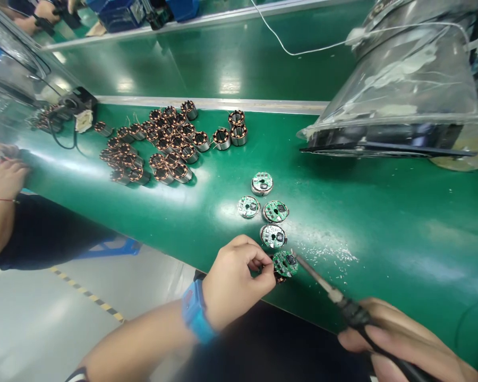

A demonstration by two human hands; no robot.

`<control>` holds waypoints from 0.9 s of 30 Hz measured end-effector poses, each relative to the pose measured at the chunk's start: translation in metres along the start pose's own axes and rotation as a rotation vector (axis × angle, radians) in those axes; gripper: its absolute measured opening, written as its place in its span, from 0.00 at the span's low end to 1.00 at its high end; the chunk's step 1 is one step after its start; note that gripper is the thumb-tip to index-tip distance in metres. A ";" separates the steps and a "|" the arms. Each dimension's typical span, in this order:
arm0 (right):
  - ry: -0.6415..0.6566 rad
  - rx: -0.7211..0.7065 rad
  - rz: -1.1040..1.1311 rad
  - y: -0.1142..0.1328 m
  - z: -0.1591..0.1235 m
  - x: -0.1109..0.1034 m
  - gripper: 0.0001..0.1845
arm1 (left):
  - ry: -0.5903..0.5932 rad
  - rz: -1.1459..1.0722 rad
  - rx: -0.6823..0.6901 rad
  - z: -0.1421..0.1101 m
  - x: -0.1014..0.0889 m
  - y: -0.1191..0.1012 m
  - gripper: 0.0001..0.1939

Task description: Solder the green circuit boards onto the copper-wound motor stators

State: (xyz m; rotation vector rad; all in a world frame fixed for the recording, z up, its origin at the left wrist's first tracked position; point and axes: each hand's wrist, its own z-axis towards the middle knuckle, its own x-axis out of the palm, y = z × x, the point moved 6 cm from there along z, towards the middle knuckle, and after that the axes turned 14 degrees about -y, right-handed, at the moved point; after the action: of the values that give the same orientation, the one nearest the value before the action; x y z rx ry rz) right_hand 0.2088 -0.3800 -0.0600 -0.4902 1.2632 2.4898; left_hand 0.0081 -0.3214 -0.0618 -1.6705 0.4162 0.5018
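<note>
My right hand (402, 339) grips a soldering iron (352, 313) by its black handle. The iron's tip lies at the right edge of a round green circuit board (286, 263). With thumb and fingers pinched, my left hand (239, 281), a blue band on its wrist, holds this board at its left edge. Copper windings show beneath the board, partly covered by my fingers. Just beyond it stand several motor stators topped with round boards, the closest being a board-topped stator (273, 236).
Many bare copper-wound stators (171, 140) stand in a group at the back left. Small bright clippings (330, 252) are scattered right of the boards. A plastic-wrapped duct hood (398, 101) overhangs the back right. At far left, a co-worker's hand (6, 175) is over the green bench (207, 212).
</note>
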 end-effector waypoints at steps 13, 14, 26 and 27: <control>0.029 -0.012 -0.133 0.001 0.030 0.061 0.14 | -0.187 -0.100 0.196 -0.027 -0.008 0.014 0.13; -0.008 0.003 -0.140 0.002 0.031 0.058 0.13 | -0.214 -0.087 0.266 -0.031 -0.007 0.014 0.15; -0.189 0.217 0.003 0.001 0.022 0.058 0.16 | -0.275 -0.124 0.388 -0.038 -0.001 0.015 0.14; -0.194 0.230 0.011 0.000 0.021 0.058 0.17 | -0.262 -0.137 0.385 -0.037 0.000 0.014 0.13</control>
State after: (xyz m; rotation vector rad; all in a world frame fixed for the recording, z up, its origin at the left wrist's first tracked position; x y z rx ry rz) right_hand 0.1532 -0.3563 -0.0735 -0.1813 1.4501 2.2961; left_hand 0.0034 -0.3606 -0.0689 -1.2329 0.1881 0.4954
